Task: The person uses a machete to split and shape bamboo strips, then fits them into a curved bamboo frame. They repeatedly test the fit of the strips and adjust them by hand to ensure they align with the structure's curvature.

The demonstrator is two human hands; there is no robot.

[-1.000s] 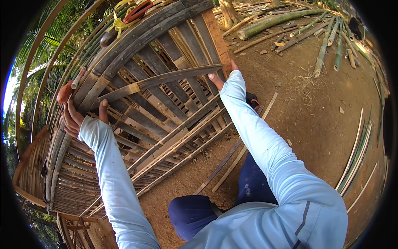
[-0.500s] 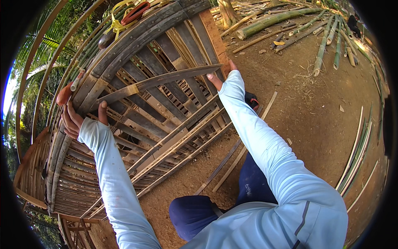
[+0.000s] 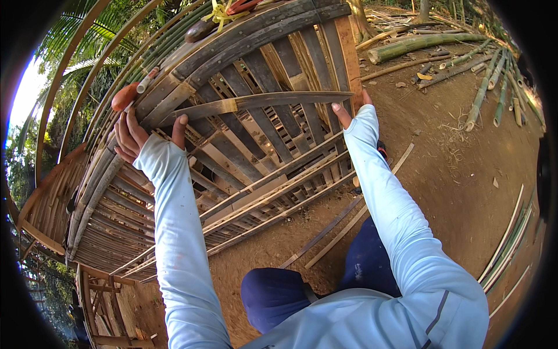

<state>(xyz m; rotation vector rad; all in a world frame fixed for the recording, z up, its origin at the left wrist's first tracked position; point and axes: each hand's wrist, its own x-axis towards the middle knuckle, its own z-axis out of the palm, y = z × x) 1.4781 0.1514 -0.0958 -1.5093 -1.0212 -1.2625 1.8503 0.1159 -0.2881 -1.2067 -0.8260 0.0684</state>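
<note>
Our view had swung, shifting the slatted frame and both hands rightward in it. We were apparently positioning the curved strip; the next move called for steady ends. It spanned from our left hand to our right hand, thumbs apart from fingers; whether either clamped it, we couldn't tell.

My view's swung round a bit, so the slatted bamboo frame sits further right and more wooden stand shows.
</note>
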